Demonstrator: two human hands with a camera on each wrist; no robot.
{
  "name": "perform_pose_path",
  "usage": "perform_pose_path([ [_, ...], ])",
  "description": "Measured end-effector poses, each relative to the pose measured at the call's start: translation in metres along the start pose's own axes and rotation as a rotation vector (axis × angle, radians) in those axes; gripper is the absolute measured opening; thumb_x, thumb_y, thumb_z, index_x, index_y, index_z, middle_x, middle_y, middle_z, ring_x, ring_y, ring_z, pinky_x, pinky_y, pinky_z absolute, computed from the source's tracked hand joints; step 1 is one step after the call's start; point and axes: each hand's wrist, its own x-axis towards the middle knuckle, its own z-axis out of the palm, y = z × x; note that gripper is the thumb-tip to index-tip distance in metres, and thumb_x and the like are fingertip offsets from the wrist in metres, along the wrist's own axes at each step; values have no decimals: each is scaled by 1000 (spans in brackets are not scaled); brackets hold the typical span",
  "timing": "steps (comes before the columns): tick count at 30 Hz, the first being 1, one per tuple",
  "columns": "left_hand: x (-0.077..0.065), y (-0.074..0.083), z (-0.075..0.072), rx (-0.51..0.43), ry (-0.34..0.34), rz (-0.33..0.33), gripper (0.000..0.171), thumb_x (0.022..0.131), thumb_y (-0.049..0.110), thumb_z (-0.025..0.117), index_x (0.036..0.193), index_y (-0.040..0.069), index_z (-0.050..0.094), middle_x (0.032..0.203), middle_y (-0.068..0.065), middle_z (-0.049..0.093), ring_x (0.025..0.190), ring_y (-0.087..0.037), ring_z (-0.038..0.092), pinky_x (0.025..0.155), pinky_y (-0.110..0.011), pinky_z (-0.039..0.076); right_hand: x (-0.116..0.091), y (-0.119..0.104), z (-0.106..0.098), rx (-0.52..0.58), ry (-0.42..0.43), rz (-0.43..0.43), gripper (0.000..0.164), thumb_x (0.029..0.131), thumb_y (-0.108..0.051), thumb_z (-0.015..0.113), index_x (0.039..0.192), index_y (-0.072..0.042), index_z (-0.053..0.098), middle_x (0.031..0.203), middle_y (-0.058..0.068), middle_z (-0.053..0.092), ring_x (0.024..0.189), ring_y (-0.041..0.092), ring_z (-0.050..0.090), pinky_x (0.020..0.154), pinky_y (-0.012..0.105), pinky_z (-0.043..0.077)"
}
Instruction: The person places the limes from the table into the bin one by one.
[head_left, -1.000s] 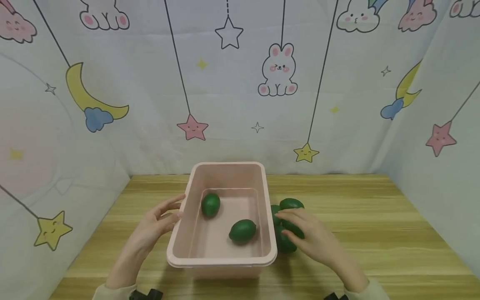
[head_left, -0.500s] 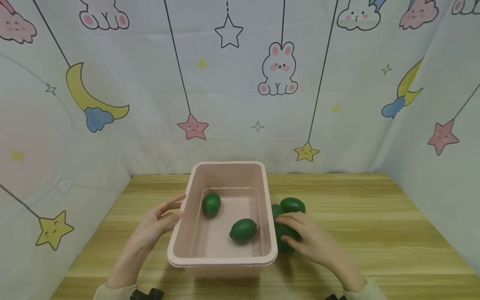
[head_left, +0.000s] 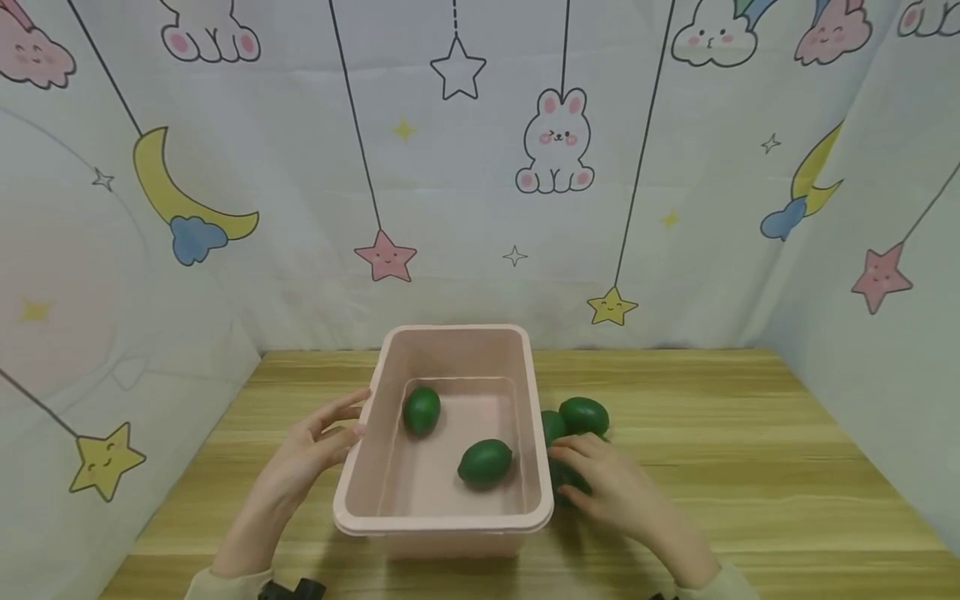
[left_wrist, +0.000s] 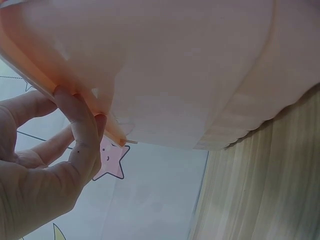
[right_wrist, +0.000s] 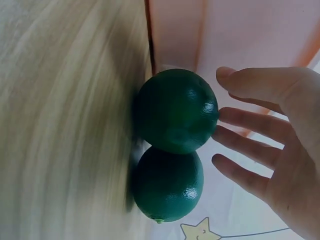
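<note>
A pale pink plastic bin (head_left: 442,523) stands on the table with two green limes inside, one at the back left (head_left: 422,410) and one at the front right (head_left: 485,463). My left hand (head_left: 318,446) holds the bin's left rim, fingertips at the lip, as the left wrist view also shows. Several more limes lie against the bin's right side, including one at the back (head_left: 584,415). Over the front ones hovers my right hand (head_left: 611,483), fingers loosely bent. In the right wrist view its fingertips reach the upper lime (right_wrist: 177,111), without gripping it; another lime (right_wrist: 167,185) sits beside it.
The wooden table (head_left: 735,467) extends to both sides of the bin. A white cloth (head_left: 465,192) printed with stars, moons and rabbits hangs behind and along both sides.
My right hand has come a little toward the front and lower over the limes, uncovering more of the back one. My left hand and the bin stay put.
</note>
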Motion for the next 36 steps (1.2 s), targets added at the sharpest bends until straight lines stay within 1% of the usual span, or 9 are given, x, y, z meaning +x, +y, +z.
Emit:
perform_pose_path([
  [6,0,0,0,3,0,-5,58,96,25,59,148,12,37,142,-21,43,105,1,60,89,-25,50,-2,0,6,-80,-38,-12,49,72,-23,83,116,-13,65,115,-1,65,104,16,59,85,37,53],
  [10,0,0,0,4,4,-12,58,96,25,59,148,12,37,142,-20,43,104,1,60,88,-25,50,-1,-1,7,-86,-62,-4,49,72,-23,82,117,-12,65,116,-1,64,105,17,59,85,39,53],
  [16,-1,0,0,-2,6,-9,58,96,25,59,148,13,37,142,-20,43,104,0,61,88,-25,50,-2,-3,7,-100,-86,-13,49,70,-23,83,115,-13,66,116,-1,64,107,16,59,87,35,53],
  [22,0,-1,-1,-5,-3,6,58,96,24,59,148,12,36,142,-21,42,105,-1,61,88,-26,50,-2,-5,8,-64,-125,5,48,69,-20,83,115,-17,66,119,-4,63,111,15,57,92,33,52],
  [26,0,-1,-1,-6,-3,1,58,96,25,59,148,12,36,142,-20,42,105,0,61,88,-25,50,-2,-6,7,-36,-137,18,47,70,-21,83,115,-18,66,120,-3,63,112,15,56,93,35,51],
  [29,0,-1,-1,-5,-1,1,58,96,25,59,148,12,36,142,-20,43,105,0,61,88,-25,50,-3,-7,7,-11,-163,25,46,72,-21,82,115,-17,66,120,-3,63,111,15,56,94,35,51],
  [32,0,-1,0,-2,1,6,58,96,25,59,148,12,37,141,-21,43,105,0,61,88,-25,50,-4,-8,6,15,-195,33,46,74,-24,81,116,-17,66,121,-2,62,111,16,56,94,36,50],
  [36,0,-1,-1,2,0,7,58,96,25,59,148,13,37,141,-20,44,105,0,60,88,-26,50,-5,-9,5,36,-221,44,48,73,-30,81,117,-18,65,122,-2,61,110,16,55,93,36,51],
])
